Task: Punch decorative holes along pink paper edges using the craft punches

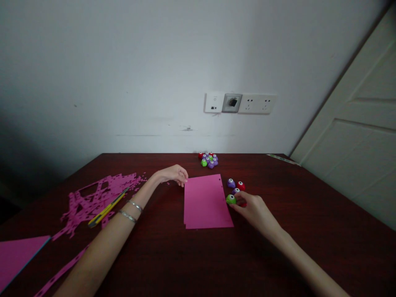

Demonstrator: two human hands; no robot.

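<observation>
Pink paper (206,202), apparently more than one sheet, lies flat on the table in front of me. Small holes show near its top right corner. At the upper left corner, my left hand (176,174) has its fingers curled against the paper's edge. My right hand (250,206) grips a green paper punch (230,199) with a white button, close against the paper's right edge. Just beyond it stand a purple punch (231,183), a red punch (241,186) and another purple punch (236,191). Something red is partly hidden under my right fingers.
Several more coloured punches (210,161) cluster by the wall. To the left lie punched pink scraps (89,198), a yellow utility knife (108,208) and a pink sheet (21,255). A thin strip (283,159) rests at the far right edge. Wall sockets (256,104) sit above.
</observation>
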